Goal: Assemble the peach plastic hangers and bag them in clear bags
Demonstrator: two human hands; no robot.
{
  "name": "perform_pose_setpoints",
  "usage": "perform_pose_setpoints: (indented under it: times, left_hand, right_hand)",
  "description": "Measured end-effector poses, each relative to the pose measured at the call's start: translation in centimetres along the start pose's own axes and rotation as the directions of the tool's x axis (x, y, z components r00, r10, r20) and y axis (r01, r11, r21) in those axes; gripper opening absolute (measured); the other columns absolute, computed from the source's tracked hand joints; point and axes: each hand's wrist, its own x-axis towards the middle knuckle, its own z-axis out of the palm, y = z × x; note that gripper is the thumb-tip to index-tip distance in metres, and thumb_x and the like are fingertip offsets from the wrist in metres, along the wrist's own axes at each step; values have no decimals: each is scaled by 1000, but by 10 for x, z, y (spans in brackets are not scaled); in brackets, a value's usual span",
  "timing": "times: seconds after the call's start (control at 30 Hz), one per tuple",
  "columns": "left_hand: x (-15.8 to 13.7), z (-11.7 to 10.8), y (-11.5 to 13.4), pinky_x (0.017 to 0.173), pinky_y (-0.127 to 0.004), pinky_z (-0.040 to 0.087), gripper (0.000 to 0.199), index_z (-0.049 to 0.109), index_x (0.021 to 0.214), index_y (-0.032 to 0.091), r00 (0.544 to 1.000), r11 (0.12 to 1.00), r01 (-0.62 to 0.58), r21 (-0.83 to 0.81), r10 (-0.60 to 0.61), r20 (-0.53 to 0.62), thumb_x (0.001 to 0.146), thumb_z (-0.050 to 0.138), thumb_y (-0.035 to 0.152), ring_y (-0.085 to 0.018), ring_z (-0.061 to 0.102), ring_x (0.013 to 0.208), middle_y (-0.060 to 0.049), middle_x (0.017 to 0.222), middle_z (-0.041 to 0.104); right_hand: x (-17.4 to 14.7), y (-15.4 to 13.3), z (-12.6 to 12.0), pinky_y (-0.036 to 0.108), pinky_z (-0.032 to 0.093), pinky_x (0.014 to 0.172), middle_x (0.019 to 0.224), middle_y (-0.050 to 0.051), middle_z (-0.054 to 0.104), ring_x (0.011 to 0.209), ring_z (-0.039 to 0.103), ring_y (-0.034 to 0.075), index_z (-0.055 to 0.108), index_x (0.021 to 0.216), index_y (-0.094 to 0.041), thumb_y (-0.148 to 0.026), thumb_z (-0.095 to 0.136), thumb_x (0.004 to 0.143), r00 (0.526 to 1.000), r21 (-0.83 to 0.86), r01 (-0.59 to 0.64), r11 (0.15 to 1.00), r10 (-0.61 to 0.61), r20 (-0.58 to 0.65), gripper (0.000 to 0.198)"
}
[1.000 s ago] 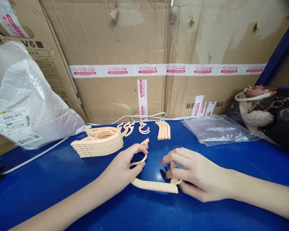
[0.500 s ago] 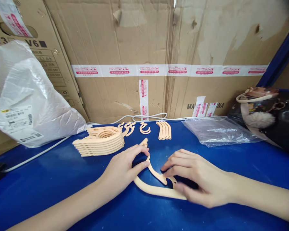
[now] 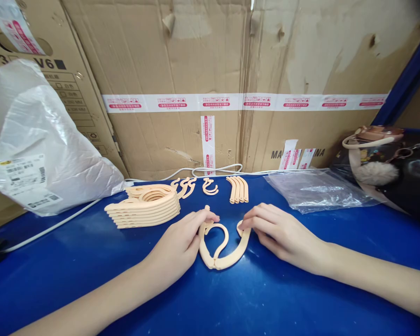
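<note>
Between my hands, a beige folding clothes hanger [image 3: 233, 258] lies on the blue tabletop, its two arms bent up into a U and its hook curled inside. My left hand [image 3: 182, 238] is closed on the left arm, fingers over its upper part. The tip of the right arm is pinched by my right hand [image 3: 283, 235]. Behind my left hand stands a neat stack of folded beige hangers [image 3: 145, 210]. Farther back lie several loose hanger hooks [image 3: 186, 187], more curved hook pieces [image 3: 210, 186] and a row of short curved beige pieces [image 3: 237, 190].
A white plastic mailing bag [image 3: 52, 149] leans at the left. Clear plastic film [image 3: 318, 191] lies at the back right, beside a black bag [image 3: 415, 179] and a bottle with a strap [image 3: 374, 140]. Large cardboard boxes [image 3: 182, 60] and a white cable [image 3: 224, 169] line the back.
The hanger's right arm has swung up and away from me, so the hanger now forms a U. My right hand has moved back with it; my left hand stays nearly in place.
</note>
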Motion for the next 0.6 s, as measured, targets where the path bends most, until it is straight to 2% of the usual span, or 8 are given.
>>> perform_pose_setpoints:
  times: [0.1,0.17,0.33,0.47,0.53,0.6]
  left_hand:
    - [1,1,-4,102,-41,43,41,50,117,24,998,998,-67,13,67,-17,86,33,5,-19,53,119,-4,125,59]
    - [2,1,-5,106,-44,38,45,49,120,25,996,997,-79,18,80,-29,83,33,2,-19,48,124,-5,130,55]
    - [1,1,-2,112,-48,30,47,44,128,25,998,998,-69,-1,69,11,84,40,7,-21,40,132,-6,138,47]
    - [-2,-1,2,116,-51,21,58,38,135,28,992,996,-92,11,91,86,81,49,11,-23,24,142,-4,150,33]
    - [-3,-2,4,116,-52,19,66,34,139,29,987,995,-100,-1,99,128,78,57,15,-25,18,144,-4,153,28]
    - [-3,-3,5,115,-55,18,74,31,141,31,977,996,-92,-13,93,194,78,67,27,-28,19,143,-5,154,28]
  right_hand:
    - [0,0,0,32,44,74,98,7,65,85,56,18,58,107,-18,-15,40,95,998,-37,-24,999,22,-67,22]
    - [1,-5,-1,32,43,73,93,6,66,81,56,18,59,106,-17,-22,40,97,999,-38,-8,999,6,-38,21]
    - [1,-15,-4,36,42,78,98,8,63,88,55,20,61,107,-17,-35,44,97,996,-49,-21,999,25,88,27]
    - [1,-12,-5,39,43,82,102,10,61,93,55,22,60,111,-16,-43,50,92,995,-5,-14,1000,15,102,34]
    - [1,-10,-5,39,43,85,105,11,61,96,55,23,58,113,-16,-40,55,89,995,45,-15,999,11,94,34]
    - [1,-11,-4,38,44,89,111,11,61,102,54,22,54,115,-16,-29,54,89,995,125,-22,992,9,104,29]
